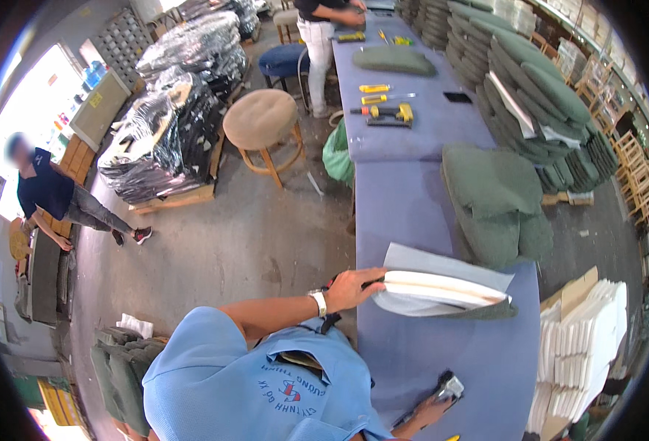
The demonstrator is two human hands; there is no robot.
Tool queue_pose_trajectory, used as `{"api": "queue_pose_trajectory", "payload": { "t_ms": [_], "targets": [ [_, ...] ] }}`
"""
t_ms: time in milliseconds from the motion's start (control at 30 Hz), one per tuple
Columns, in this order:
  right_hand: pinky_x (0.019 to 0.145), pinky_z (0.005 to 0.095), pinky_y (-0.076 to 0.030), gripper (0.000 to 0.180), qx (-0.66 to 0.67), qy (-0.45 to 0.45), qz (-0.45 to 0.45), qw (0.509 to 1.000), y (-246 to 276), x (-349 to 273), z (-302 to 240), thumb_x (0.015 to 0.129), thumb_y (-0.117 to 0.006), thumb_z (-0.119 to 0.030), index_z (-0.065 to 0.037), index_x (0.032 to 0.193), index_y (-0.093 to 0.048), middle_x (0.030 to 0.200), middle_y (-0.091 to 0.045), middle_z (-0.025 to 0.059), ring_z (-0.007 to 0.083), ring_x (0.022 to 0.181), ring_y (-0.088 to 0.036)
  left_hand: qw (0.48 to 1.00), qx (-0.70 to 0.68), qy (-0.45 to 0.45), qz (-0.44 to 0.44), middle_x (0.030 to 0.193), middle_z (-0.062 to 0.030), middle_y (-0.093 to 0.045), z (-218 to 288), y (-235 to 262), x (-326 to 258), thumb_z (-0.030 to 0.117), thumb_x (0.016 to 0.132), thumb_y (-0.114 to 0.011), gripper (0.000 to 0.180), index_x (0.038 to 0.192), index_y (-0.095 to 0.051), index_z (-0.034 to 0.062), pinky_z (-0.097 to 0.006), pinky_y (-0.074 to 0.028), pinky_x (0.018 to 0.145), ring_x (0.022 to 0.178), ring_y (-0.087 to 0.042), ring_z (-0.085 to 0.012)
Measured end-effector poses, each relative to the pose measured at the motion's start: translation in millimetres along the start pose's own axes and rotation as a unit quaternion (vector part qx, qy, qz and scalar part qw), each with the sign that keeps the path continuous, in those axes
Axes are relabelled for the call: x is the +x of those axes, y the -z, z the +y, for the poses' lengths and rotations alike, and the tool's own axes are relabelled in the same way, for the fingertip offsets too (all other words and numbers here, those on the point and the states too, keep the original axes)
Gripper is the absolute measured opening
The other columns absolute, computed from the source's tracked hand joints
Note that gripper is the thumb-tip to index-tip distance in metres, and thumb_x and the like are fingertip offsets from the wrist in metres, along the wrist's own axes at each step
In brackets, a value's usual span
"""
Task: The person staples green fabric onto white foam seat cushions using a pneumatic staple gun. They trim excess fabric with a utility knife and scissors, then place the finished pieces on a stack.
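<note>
At the near end of the table, a green-grey upholstered pad (479, 312) lies tilted, with layered white padding (438, 285) and a thin whitish sheet (449, 266) showing along its side. My left hand (350, 289) is closed on the left edge of this pad. Closer to me, my right hand (431, 411) is closed around a black and silver staple gun (449, 387), resting low over the tabletop and apart from the pad. Part of the right hand's grip is hidden by the tool.
The blue-covered table (402, 198) stretches away, bearing green cushions (492, 198), a yellow-black tool (387, 114) and screwdrivers (387, 97). White padding stacks (582, 345) stand right. A round stool (260, 114) is beyond on the left. One person (52, 184) is left; another (317, 44) works far off.
</note>
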State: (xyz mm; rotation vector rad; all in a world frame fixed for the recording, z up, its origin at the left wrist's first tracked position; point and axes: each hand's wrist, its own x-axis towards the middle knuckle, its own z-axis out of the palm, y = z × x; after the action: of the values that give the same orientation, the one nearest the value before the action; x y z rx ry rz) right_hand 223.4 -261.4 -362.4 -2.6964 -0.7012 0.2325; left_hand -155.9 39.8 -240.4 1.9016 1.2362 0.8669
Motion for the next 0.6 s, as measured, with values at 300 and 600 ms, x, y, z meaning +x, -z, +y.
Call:
{"api": "queue_pose_trajectory", "payload": {
  "t_ms": [300, 600],
  "targets": [
    [0.084, 0.0411, -0.053, 0.052, 0.190, 0.031, -0.007, 0.981, 33.7, 16.6, -14.5, 0.092, -0.069, -0.024, -0.003, 0.138, -0.057, 0.109, -0.070, 0.0125, 0.0264, 0.090, -0.067, 0.999, -0.023, 0.001, 0.032, 0.134, -0.0120, -0.069, 0.5, -17.1, -0.4, 0.030, 0.096, -0.073, 0.041, 0.130, -0.069, 0.0086, -0.038, -0.055, 0.101, 0.123, -0.066, -0.0306],
    [0.071, 0.0288, -0.053, 0.043, 0.441, 0.009, -0.224, 0.869, 90.0, -102.7, -251.9, 0.091, -0.079, -0.010, 0.001, 0.129, -0.061, 0.104, -0.067, 0.0051, 0.0106, 0.083, -0.062, 0.998, 0.001, -0.053, 0.018, 0.136, -0.0078, -0.069, 1.1, -7.8, -3.6, 0.024, 0.089, -0.080, 0.044, 0.130, -0.069, 0.0098, -0.037, -0.056, 0.101, 0.127, -0.065, -0.0267]
  ]
}}
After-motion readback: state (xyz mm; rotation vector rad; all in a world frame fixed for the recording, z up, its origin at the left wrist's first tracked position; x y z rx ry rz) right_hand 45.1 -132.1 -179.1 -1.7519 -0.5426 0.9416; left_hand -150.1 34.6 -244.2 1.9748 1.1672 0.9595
